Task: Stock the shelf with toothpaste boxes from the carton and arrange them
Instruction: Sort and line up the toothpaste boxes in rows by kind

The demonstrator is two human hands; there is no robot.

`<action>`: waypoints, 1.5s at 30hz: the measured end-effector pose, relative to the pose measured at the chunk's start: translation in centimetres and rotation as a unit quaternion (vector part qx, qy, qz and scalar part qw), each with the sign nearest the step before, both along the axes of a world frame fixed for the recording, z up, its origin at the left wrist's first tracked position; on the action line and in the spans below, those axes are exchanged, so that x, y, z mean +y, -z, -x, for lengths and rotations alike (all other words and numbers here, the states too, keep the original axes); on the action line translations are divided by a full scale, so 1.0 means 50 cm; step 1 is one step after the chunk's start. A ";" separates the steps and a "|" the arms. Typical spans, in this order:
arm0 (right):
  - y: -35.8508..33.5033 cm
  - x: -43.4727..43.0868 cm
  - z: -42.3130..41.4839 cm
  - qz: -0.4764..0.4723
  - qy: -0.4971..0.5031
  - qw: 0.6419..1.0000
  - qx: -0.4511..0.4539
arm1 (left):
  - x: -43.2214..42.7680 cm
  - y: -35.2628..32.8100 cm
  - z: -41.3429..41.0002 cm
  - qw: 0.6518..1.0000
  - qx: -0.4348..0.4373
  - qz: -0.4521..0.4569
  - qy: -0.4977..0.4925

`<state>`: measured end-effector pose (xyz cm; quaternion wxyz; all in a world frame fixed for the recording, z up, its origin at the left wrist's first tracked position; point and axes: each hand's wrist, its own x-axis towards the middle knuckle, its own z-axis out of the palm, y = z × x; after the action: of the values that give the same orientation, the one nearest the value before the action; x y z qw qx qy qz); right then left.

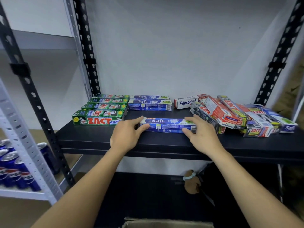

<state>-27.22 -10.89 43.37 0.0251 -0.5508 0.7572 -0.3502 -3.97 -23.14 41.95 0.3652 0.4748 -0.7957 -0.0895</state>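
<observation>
A blue Safi toothpaste box (167, 125) lies lengthwise on the black shelf (164, 145), near its front. My left hand (126, 135) grips its left end and my right hand (199, 134) grips its right end, thumbs on the front face. Two more Safi boxes (149, 104) lie in a row behind it. Several green Zact boxes (102, 111) form a neat column at the left. A white Pepsodent box (187, 102) sits behind a loose heap of mixed boxes (238, 117) at the right. The carton's edge (164, 223) shows at the bottom.
Black perforated uprights (28, 83) frame the shelf on both sides. A grey rack at the left holds blue Pepsi cans (18, 168). A brown plush toy (191, 181) lies on the lower shelf.
</observation>
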 end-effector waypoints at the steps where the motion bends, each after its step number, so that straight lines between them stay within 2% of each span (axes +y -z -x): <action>1: -0.001 -0.003 -0.002 -0.005 0.002 1.000 0.003 | 0.002 0.000 -0.001 1.000 0.003 0.007 0.004; 5: -0.007 -0.020 -0.009 -0.029 0.022 0.999 0.025 | -0.002 -0.011 -0.025 0.993 0.007 0.111 0.036; 8: -0.006 -0.045 -0.008 -0.037 0.036 0.998 0.031 | -0.041 -0.038 -0.064 0.985 -0.041 0.166 -0.024; 12: -0.006 -0.088 -0.005 -0.045 0.042 0.997 0.036 | -0.094 -0.032 -0.116 0.980 -0.124 0.113 -0.104; 15: -0.006 -0.124 -0.009 -0.043 0.042 0.997 0.047 | -0.109 -0.012 -0.126 0.985 -0.114 0.051 -0.117; 19: -0.008 -0.170 -0.024 -0.021 0.042 0.998 0.044 | -0.116 -0.012 -0.122 0.982 -0.147 0.046 -0.109; 25: -0.015 -0.223 -0.043 -0.019 0.040 0.999 0.014 | -0.114 -0.014 -0.123 0.983 -0.147 0.033 -0.106; 34: -0.017 -0.262 -0.062 -0.026 0.047 0.997 0.053 | -0.112 -0.012 -0.124 0.985 -0.138 0.034 -0.101; 39: -0.009 -0.261 -0.057 0.020 0.086 0.996 -0.029 | -0.112 -0.013 -0.126 0.985 -0.137 0.032 -0.100; 45: 0.001 -0.265 -0.043 -0.018 0.101 0.994 -0.048 | -0.109 -0.014 -0.127 0.985 -0.139 0.030 -0.103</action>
<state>-25.07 -24.12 43.34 0.0362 -0.4539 0.8129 -0.3632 2.36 -28.60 42.64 0.2727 0.5509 -0.7878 0.0389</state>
